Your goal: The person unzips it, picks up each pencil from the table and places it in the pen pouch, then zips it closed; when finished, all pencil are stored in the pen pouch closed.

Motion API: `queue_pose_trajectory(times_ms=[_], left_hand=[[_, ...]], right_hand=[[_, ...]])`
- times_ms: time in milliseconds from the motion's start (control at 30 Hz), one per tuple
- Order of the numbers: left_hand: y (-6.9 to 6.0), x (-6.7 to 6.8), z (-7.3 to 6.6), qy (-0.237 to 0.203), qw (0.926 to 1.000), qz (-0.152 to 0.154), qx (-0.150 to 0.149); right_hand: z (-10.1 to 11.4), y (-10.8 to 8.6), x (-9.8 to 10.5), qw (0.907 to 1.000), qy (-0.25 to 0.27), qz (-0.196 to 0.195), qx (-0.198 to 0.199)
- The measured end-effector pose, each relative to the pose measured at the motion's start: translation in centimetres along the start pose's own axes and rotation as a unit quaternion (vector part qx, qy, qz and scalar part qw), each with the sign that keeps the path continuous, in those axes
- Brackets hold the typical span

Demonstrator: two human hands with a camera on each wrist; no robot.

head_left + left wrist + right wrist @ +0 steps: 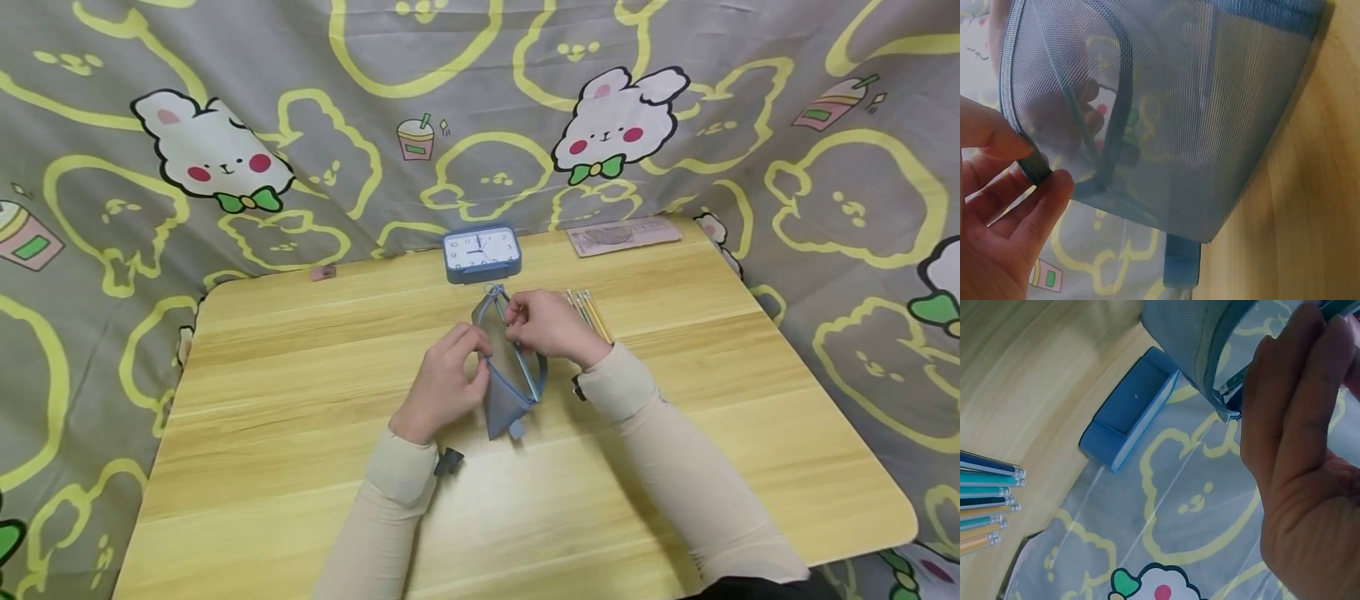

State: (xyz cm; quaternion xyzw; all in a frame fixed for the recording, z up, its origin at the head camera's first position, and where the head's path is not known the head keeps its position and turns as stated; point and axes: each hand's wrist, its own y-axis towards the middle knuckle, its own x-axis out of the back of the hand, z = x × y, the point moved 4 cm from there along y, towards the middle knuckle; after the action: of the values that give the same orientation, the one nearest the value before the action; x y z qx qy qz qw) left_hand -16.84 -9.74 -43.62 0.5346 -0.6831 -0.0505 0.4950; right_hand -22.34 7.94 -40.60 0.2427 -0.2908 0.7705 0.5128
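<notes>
A blue mesh zip pouch (504,407) stands on the table with its top spread open. My left hand (441,379) pinches the near-left edge of its mouth between thumb and fingers, and the left wrist view shows that grip on the zip edge (1036,167). Over the mouth, my right hand (551,323) holds a slim teal pencil (528,372) that lies slanted along the opening. Part of this pencil (1235,381) shows beside the fingers in the right wrist view; the fingertips' hold is partly hidden there. Through the mesh, the right fingers (1088,115) appear blurred.
Behind the pouch stands a blue alarm clock (482,253). Several pencils (592,312) lie in a row right of the right hand. A flat printed paper piece (624,237) lies at the back right, a small pink eraser-like block (323,273) at the back left. Patterned curtain (480,100) encloses the table.
</notes>
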Motion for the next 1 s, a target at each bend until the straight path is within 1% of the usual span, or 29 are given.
queue_pose_trajectory(times_ms=[133, 367, 500, 633, 733, 867, 1000], left_hand=[[0.0, 0.1, 0.0, -0.002, 1.0, -0.002, 0.003], [0.0, 0.3, -0.2, -0.003, 0.9997, -0.02, -0.011], [0.1, 0.3, -0.2, -0.009, 0.9997, -0.018, -0.014], [0.0, 1.1, -0.1, -0.005, 0.9996, -0.026, -0.008], [0.0, 1.4, 0.1, -0.008, 0.9996, -0.027, -0.007], [0.1, 0.8, 0.3, -0.013, 0.9998, -0.016, -0.004], [0.0, -0.1, 0.2, -0.015, 0.9998, -0.009, -0.003]], right_hand=[[0.2, 0.1, -0.2, 0.9998, -0.018, -0.004, -0.001], [0.8, 0.1, -1.0, 0.9997, -0.024, 0.004, 0.001], [0.9, 0.0, -1.2, 0.9994, -0.035, -0.004, 0.002], [1.5, 0.6, -1.7, 0.9993, -0.035, 0.002, 0.015], [1.7, 0.8, -2.0, 0.9994, -0.029, 0.009, 0.016], [1.5, 0.6, -1.9, 0.9992, -0.036, 0.008, 0.015], [1.0, -0.1, -1.8, 0.999, -0.04, 0.012, 0.014]])
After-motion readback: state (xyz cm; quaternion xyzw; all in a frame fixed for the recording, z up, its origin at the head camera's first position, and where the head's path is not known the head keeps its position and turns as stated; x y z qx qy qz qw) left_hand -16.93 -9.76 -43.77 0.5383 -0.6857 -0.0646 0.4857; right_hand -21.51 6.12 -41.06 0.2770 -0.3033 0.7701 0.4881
